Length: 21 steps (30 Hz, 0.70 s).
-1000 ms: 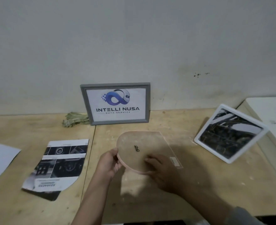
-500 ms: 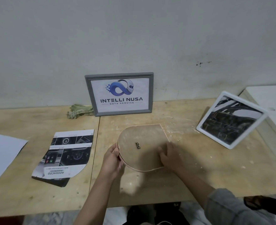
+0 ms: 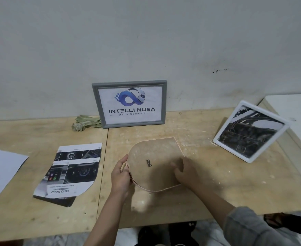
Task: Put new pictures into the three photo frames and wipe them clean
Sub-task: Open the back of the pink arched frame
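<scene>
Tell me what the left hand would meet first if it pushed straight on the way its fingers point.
The left hand already touches the arched frame at its curved edge, so that frame's wooden back comes first. Further along lies the right hand, though depth is unclear.

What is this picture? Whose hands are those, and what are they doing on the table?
A person wears a camera on their head, so you see their own two hands from above. On the wooden table, the left hand grips the edge of an arch-shaped photo frame lying face down, and the right hand rests on its back. A grey frame leans against the wall, a white frame stands on the right, and a cut-out printed picture lies on the left.
</scene>
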Tool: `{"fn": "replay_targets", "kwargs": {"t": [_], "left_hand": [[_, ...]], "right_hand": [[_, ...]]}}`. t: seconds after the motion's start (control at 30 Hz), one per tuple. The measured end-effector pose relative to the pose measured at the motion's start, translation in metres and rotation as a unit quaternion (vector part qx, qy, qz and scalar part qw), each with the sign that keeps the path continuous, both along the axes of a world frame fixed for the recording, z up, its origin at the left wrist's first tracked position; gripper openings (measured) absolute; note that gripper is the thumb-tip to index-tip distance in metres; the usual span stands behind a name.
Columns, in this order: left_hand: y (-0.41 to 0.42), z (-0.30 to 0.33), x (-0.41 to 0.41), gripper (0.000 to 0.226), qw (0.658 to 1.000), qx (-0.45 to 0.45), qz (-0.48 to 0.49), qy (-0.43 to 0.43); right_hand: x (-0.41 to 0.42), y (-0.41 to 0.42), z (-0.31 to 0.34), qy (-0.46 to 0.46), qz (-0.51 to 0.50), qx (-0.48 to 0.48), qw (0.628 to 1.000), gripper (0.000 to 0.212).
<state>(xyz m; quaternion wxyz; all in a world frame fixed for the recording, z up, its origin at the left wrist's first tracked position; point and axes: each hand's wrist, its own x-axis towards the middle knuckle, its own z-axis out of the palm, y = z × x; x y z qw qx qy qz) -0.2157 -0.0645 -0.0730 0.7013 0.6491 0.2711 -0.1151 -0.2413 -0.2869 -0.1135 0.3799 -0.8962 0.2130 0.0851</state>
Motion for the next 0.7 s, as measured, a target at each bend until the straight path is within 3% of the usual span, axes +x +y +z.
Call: {"fn": "replay_targets", "kwargs": {"t": [0.4, 0.7], "left_hand": [[0.019, -0.002, 0.018, 0.05, 0.993, 0.115, 0.017, -0.007], [0.027, -0.015, 0.015, 0.05, 0.996, 0.074, 0.015, 0.048]], "right_hand": [[0.002, 0.019, 0.002, -0.01, -0.076, 0.088, 0.993, 0.056], [0.006, 0.026, 0.002, -0.027, -0.078, 0.095, 0.992, 0.06]]}}
